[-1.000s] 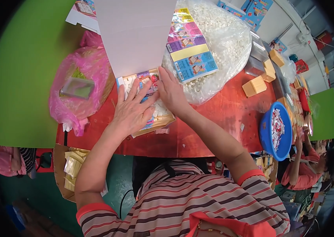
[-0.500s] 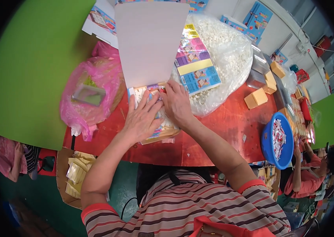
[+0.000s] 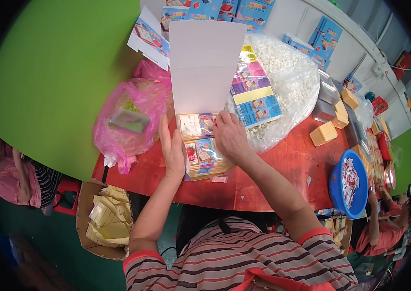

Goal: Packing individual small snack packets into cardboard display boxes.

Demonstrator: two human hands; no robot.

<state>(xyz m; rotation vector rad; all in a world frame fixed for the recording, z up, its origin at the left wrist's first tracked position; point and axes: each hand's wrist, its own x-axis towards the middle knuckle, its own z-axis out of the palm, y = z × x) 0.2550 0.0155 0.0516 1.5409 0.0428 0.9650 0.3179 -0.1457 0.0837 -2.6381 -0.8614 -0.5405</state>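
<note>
A box (image 3: 184,172) with a tall white lid (image 3: 205,72) standing up sits at the red table's front. Inside it lie small white pieces (image 3: 190,124) and printed blue packs (image 3: 206,148), one with a strawberry picture. Along the box's left side rests my left hand (image 3: 172,149), fingers stretched out and together, holding nothing. My right hand (image 3: 232,137) is at the box's right side, its fingers bent together over the contents by a small red bit. What the right fingertips grip, if anything, is hidden.
Left of the box lies a pink plastic bag (image 3: 130,119) around a clear container. Behind right are a big clear bag of white pieces (image 3: 290,72) and colourful printed sheets (image 3: 256,92). A blue basin (image 3: 334,189) stands right. A carton (image 3: 86,213) is below left; people sit at both sides.
My left hand has lifted off the contents and moved to the box's left side, uncovering the packs. My right hand stays at the right side. The whole view has shifted.
</note>
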